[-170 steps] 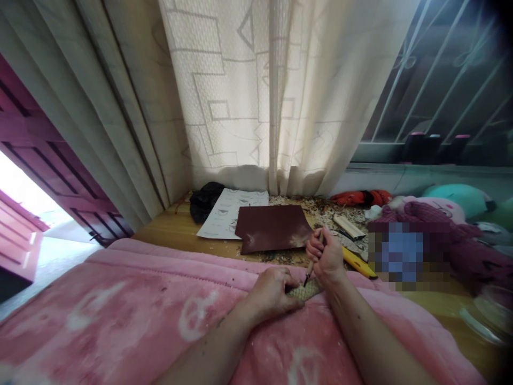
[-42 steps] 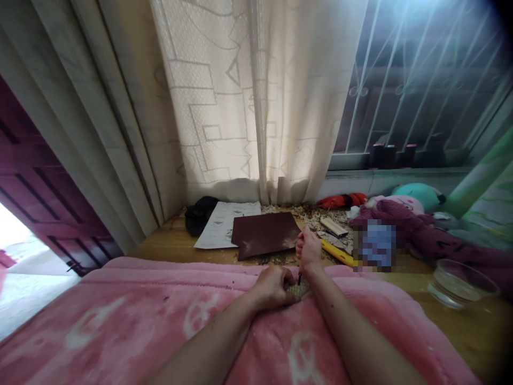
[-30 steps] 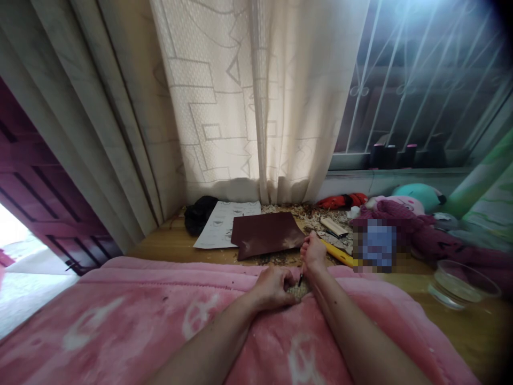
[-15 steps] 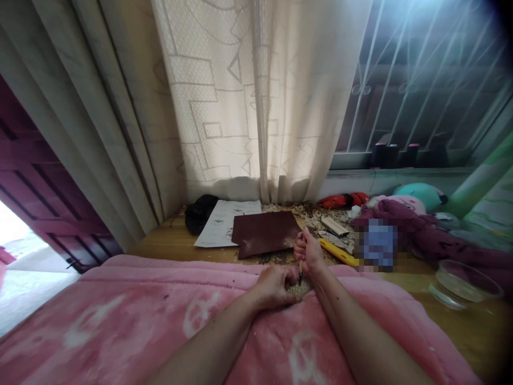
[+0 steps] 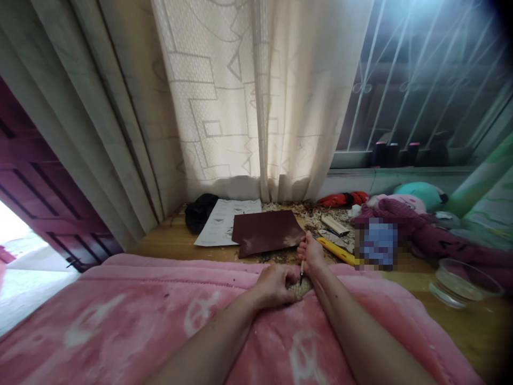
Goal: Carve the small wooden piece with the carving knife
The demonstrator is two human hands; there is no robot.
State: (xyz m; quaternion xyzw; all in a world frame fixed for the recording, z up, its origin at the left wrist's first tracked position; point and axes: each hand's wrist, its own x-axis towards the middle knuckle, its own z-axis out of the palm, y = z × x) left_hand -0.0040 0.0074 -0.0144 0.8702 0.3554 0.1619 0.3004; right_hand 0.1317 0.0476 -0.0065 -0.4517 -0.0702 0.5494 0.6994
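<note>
My left hand (image 5: pixel 276 286) grips a small pale, bumpy piece (image 5: pixel 301 289) at its left side, over the pink blanket (image 5: pixel 132 321). Closed around a thin tool with a dark tip (image 5: pixel 302 274), my right hand (image 5: pixel 310 252) is just above and to the right of the left one. The tool points down and its tip is at the pale piece; whether they touch is too small to tell. Beyond the hands a dark brown sheet (image 5: pixel 266 231) overlaps a white printed paper (image 5: pixel 218 222).
Shavings (image 5: pixel 315 216) litter the wooden surface (image 5: pixel 160 243). A yellow cutter (image 5: pixel 336 250) and a light wooden block (image 5: pixel 334 225) lie right of the sheet. Farther right are a clear bowl (image 5: pixel 460 283) and a maroon plush (image 5: pixel 433 240). A black bag (image 5: pixel 199 213) sits back left.
My right hand has shifted slightly to the right and down, with the tool still in it. My left hand has barely moved, and a bit more of the pale piece shows.
</note>
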